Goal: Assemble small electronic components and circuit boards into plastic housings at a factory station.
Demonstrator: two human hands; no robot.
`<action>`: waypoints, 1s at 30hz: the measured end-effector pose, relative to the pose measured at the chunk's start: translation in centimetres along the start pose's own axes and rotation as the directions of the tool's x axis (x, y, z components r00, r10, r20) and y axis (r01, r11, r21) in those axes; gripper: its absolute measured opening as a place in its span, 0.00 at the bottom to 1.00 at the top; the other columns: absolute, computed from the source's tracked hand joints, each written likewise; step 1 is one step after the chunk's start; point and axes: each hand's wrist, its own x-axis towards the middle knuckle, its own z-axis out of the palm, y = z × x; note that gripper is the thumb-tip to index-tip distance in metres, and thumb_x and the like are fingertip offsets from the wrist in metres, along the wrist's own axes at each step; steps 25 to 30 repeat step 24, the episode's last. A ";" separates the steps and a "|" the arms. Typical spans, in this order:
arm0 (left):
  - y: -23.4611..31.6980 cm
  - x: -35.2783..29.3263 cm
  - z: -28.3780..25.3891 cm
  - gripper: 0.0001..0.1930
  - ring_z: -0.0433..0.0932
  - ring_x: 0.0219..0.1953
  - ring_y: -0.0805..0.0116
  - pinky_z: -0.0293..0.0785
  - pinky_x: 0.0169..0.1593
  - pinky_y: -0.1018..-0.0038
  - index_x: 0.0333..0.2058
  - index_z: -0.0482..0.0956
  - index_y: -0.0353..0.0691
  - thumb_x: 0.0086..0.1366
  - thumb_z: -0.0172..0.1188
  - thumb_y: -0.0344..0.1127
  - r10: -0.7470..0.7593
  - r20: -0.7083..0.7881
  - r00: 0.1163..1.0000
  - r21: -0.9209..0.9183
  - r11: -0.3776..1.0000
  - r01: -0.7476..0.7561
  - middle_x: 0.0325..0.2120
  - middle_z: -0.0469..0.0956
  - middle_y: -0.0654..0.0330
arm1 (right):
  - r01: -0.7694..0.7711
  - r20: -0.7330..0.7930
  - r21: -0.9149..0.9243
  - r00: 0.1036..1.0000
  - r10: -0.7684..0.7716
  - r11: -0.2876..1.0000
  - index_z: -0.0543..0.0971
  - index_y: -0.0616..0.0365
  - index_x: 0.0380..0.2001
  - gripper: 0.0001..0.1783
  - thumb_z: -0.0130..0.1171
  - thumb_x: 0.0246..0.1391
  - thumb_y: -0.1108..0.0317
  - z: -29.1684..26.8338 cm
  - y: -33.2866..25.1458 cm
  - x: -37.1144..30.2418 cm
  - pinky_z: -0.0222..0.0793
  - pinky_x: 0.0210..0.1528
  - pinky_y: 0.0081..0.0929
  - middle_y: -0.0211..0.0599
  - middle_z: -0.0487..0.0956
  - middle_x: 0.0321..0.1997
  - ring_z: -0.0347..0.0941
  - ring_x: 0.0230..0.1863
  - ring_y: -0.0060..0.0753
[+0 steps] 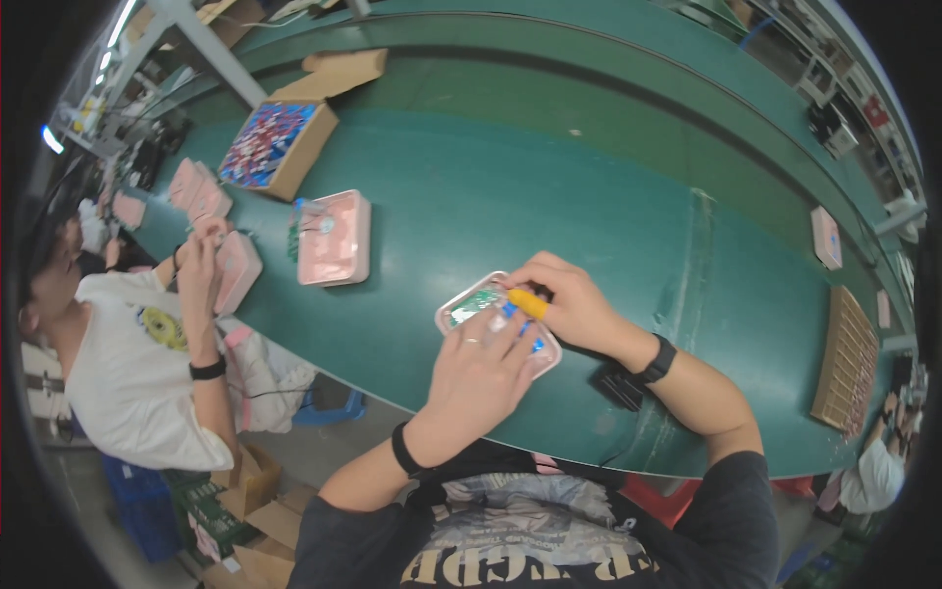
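In front of me on the green table lies a pink, round-cornered plastic casing point(549, 364), tilted to the edge. Inside it are a green circuit board point(469, 307) and a blue part point(538, 344), both partly covered by my fingers. My left hand point(473, 371), a ring on one finger, lies across the casing with fingers stretched out; its thumb is hidden. My right hand point(574, 302) reaches over the far side, its thumb in a yellow finger cot point(528, 303). Thumb and fingers there are closed together by the blue part; what they pinch is too small to tell.
Left of me stand another pink casing point(335, 245) and an open carton point(296, 157) of small blue and red parts. A co-worker point(137, 344) handles a pink casing at far left. Black items point(618, 386) lie by my right forearm; a divided cardboard tray point(846, 365) is at far right.
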 end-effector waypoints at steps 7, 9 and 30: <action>0.2 -1.1 0.8 0.24 0.71 0.62 0.50 0.69 0.59 0.55 0.54 0.80 0.38 0.61 0.67 0.42 0.012 -0.029 1.000 -0.118 0.993 -0.015 0.57 0.77 0.53 | -0.012 0.007 0.005 1.000 0.012 1.000 0.83 0.59 0.47 0.10 0.64 0.62 0.72 -0.1 0.2 -0.8 0.71 0.40 0.22 0.33 0.77 0.40 0.74 0.37 0.24; 0.1 -1.1 0.9 0.25 0.70 0.62 0.49 0.69 0.60 0.54 0.55 0.80 0.39 0.60 0.67 0.42 -0.002 -0.030 1.000 -0.122 0.993 -0.001 0.58 0.76 0.53 | -0.019 0.017 0.026 1.000 0.018 0.999 0.84 0.58 0.47 0.10 0.64 0.62 0.72 -0.2 0.3 -0.9 0.71 0.39 0.22 0.33 0.77 0.39 0.73 0.35 0.24; -1.5 -2.4 3.7 0.31 0.64 0.69 0.48 0.59 0.71 0.47 0.59 0.78 0.46 0.58 0.69 0.49 0.030 -0.016 0.999 -0.179 0.983 -0.032 0.64 0.71 0.53 | -0.048 0.062 0.044 0.997 0.046 0.998 0.86 0.53 0.45 0.10 0.67 0.61 0.67 -0.4 2.0 0.6 0.72 0.42 0.22 0.34 0.80 0.41 0.77 0.37 0.28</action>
